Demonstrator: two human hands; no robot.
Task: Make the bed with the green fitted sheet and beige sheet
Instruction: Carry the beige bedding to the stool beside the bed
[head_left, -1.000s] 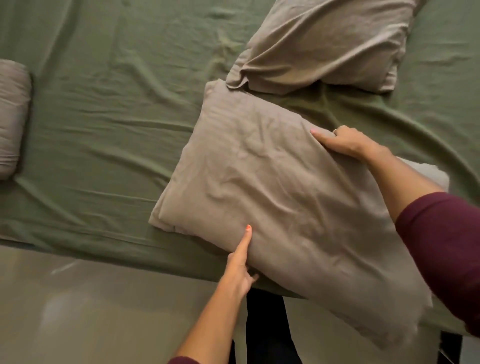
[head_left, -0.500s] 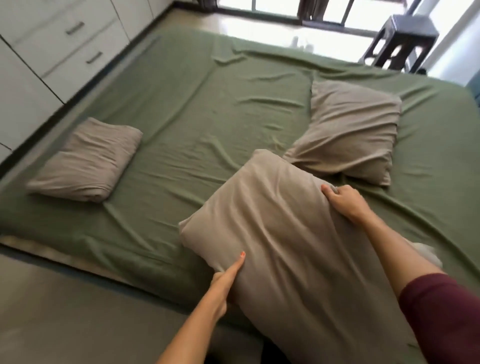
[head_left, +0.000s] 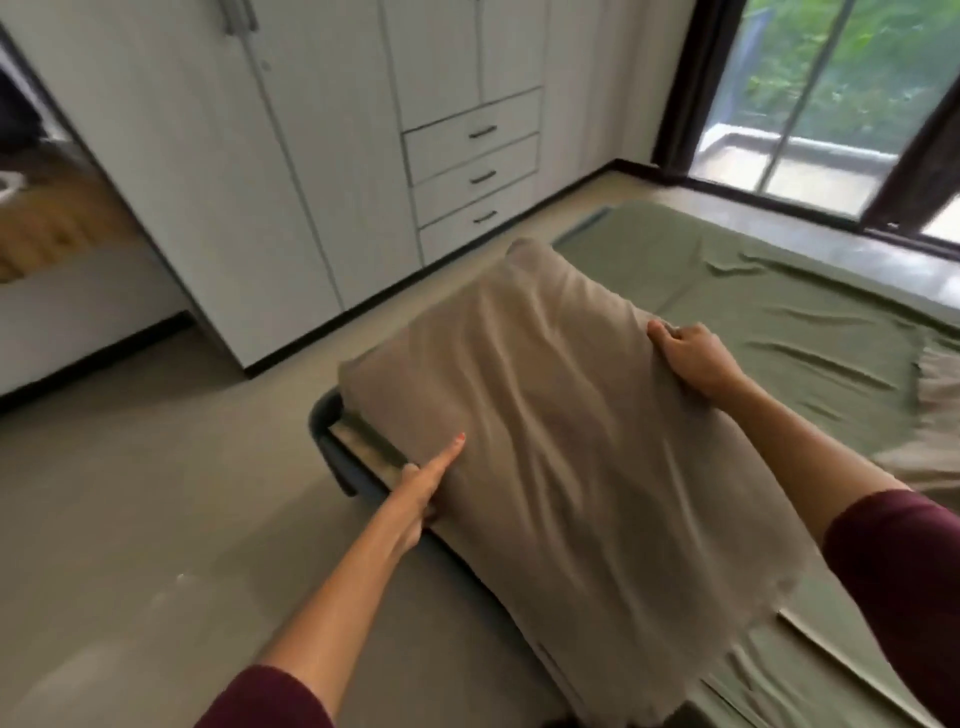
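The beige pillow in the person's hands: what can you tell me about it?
The beige pillow is soft, in a wrinkled, matte fabric case, its loose open end hanging toward the person. It is held lifted over the corner of the bed. The left hand pinches its left edge, forefinger straight; the right hand grips its right edge.

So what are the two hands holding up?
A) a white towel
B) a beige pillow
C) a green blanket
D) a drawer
B: the left hand and right hand grip opposite edges of the beige pillow above the green sheet.
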